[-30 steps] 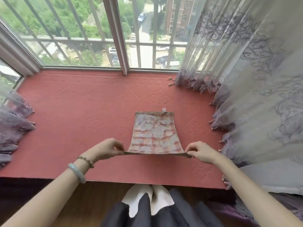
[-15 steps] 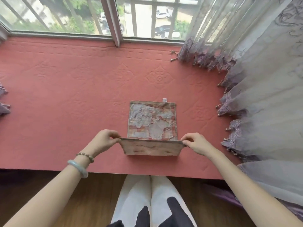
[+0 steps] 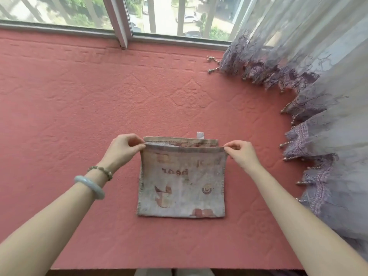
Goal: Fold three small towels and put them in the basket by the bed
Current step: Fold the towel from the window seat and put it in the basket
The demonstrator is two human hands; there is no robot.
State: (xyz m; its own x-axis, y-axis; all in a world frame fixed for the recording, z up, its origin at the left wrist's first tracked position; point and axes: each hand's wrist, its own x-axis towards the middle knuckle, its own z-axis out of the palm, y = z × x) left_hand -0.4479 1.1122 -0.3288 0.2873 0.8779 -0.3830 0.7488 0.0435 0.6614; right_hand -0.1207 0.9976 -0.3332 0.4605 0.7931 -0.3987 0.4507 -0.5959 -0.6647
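Observation:
A small faded towel (image 3: 182, 182) with pink prints lies doubled over on the red quilted window seat (image 3: 79, 108). Its upper layer reaches almost to the far edge, where a white tag (image 3: 200, 135) sticks out. My left hand (image 3: 123, 149) pinches the top layer's far left corner. My right hand (image 3: 240, 152) pinches the far right corner. Both corners are held just above the lower layer. No basket and no other towels are in view.
A lilac lace curtain (image 3: 318, 96) with beaded fringe drapes over the seat's right side. The window frame (image 3: 121, 22) runs along the back. The seat's front edge (image 3: 179, 268) is at the bottom, with my legs below it.
Both hands carried the towel's near edge up and over to the far edge, folding it in half. The camera tilted down and closer.

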